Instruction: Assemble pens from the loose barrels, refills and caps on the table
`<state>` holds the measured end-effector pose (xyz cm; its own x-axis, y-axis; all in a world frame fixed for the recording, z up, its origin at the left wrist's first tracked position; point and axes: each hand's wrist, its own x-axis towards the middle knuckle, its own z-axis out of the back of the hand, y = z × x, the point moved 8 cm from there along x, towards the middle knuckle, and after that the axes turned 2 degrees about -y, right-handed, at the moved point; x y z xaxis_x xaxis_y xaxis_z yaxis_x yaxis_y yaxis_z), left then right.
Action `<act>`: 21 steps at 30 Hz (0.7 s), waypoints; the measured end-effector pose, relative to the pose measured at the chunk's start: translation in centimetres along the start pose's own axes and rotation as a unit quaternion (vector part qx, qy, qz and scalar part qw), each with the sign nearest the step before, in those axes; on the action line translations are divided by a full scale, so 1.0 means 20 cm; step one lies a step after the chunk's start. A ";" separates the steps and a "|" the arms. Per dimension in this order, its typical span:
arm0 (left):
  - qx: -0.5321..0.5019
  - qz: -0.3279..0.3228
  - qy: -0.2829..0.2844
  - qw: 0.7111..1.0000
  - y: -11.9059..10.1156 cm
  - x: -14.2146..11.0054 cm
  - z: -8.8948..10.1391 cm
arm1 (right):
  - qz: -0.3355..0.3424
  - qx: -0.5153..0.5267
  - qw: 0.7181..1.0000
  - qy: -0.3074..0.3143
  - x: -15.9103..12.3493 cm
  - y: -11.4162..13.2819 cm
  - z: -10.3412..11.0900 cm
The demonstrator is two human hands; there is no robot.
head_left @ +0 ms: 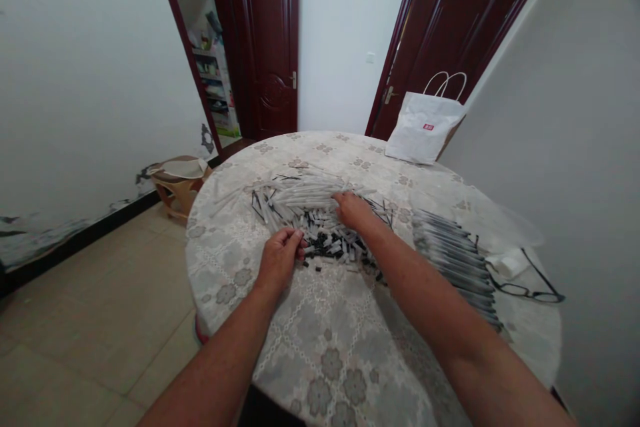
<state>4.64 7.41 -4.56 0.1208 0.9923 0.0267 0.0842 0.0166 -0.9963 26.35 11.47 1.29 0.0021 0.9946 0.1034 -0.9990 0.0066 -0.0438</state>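
A heap of thin white pen tubes (305, 197) and small black caps (330, 250) lies on the round table (325, 347) with a floral cloth. My left hand (280, 255) rests at the heap's near edge, fingers curled shut on something I cannot make out. My right hand (353, 209) reaches into the pile's middle, palm down, fingers bent over the tubes. To the right lies a row of assembled pens (453, 257), side by side.
Black-framed glasses (530, 283) and a white roll lie at the table's right edge. A white paper bag (425, 127) stands at the far side against the wall. A small wooden stool (180, 180) sits on the tiled floor at left. Dark doors stand behind.
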 end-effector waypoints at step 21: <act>0.017 0.009 0.073 0.997 0.01 -0.03 -0.09 | 0.012 -0.055 0.996 0.067 -0.33 -0.02 0.02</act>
<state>6.45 6.68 -4.71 0.2651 0.9640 0.0184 0.0482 0.0058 -0.9988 26.77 4.82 0.92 -0.0084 0.9994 -0.0331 -0.9878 -0.0135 -0.1550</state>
